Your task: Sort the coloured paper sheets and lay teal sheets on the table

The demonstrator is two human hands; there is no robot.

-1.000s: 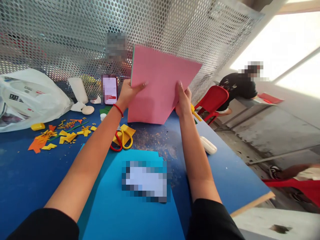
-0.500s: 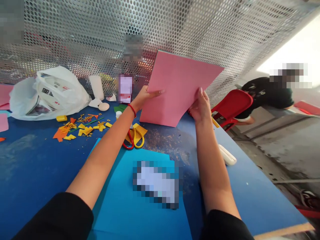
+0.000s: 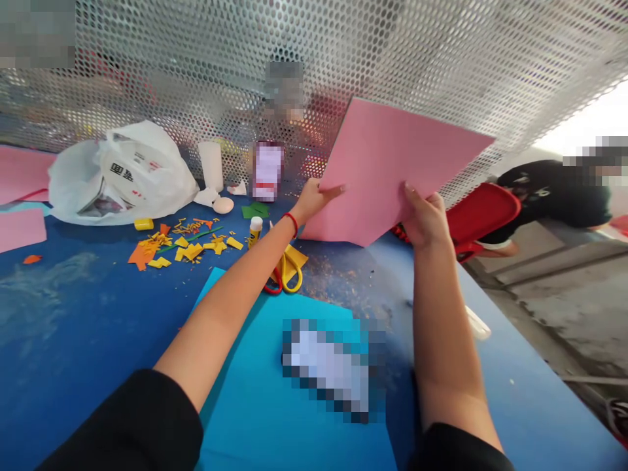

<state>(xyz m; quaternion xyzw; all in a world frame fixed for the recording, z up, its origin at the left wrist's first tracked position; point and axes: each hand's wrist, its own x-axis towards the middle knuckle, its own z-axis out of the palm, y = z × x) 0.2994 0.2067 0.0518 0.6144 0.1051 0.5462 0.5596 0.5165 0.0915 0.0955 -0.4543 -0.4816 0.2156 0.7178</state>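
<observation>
A stiff pink card sheet [image 3: 392, 170] stands tilted up above the blue table, held by both hands. My left hand [image 3: 318, 201] pinches its lower left edge, and my right hand [image 3: 426, 219] grips its lower right edge. Beneath my forearms lies a turquoise paper sheet [image 3: 255, 399] with a pixelated, unreadable item [image 3: 333, 369] on it. Red-and-yellow-handled scissors [image 3: 284, 278] rest on a yellow paper scrap just beyond my left wrist, next to a glue stick [image 3: 255, 230].
Yellow and orange paper scraps [image 3: 184, 245] lie on the blue table [image 3: 73, 314] by a white plastic bag [image 3: 122, 176] and a propped-up phone [image 3: 267, 170]. A perforated metal screen [image 3: 392, 52] stands behind. To the right, a person in black [image 3: 554, 196] sits beyond a red chair [image 3: 483, 216].
The view has swung left, so the table's items sit further right in the frame. The pink sheet now leans more to the right, and both hands still hold it.
</observation>
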